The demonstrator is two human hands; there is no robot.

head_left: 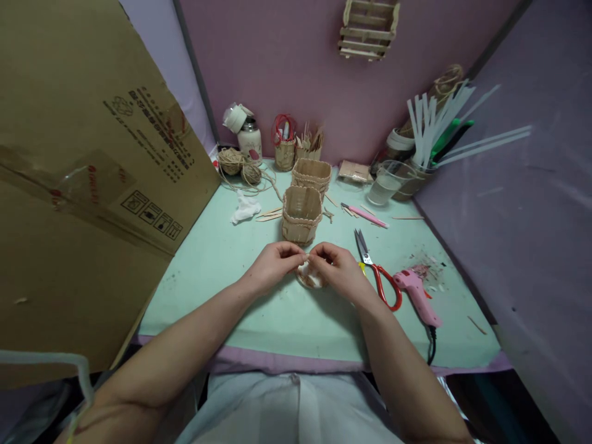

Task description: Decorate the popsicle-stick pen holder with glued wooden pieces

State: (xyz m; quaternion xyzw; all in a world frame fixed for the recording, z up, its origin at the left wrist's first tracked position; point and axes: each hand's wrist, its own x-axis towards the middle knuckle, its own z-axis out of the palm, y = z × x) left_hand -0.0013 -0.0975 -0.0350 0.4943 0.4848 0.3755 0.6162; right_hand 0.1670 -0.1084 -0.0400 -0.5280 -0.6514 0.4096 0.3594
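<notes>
Thumbs and forefingers pinched narrow, a person's left hand (pixel 277 262) and right hand (pixel 341 266) meet near the middle of a worktable, holding a small white piece (pixel 306 258) above a round brown-rimmed dish-like item (pixel 312 285). Just beyond them stands an open, square-sided basket of pale wooden slats (pixel 298 231), a second slatted basket (pixel 311 176) behind it. Red-handled metal scissors (pixel 383 285) lie close to the right forearm, a pink glue gun (pixel 419 297) just past them; on the left, a broad stretch of tabletop separates the forearm from a tall brown cardboard box (pixel 92 148).

The fingers partly cover the round item, and the white piece's shape is too small to make out. The frame cuts off the box and both upper arms; the gun's black cord (pixel 432 345) drops past the table's front edge.

Pale green cloth (pixel 198 277) covers the table, marked by dark specks and slivers at right. Purple-pink walls (pixel 277 61) enclose the space, a wooden slatted rack (pixel 369 32) mounted high at the back.
</notes>
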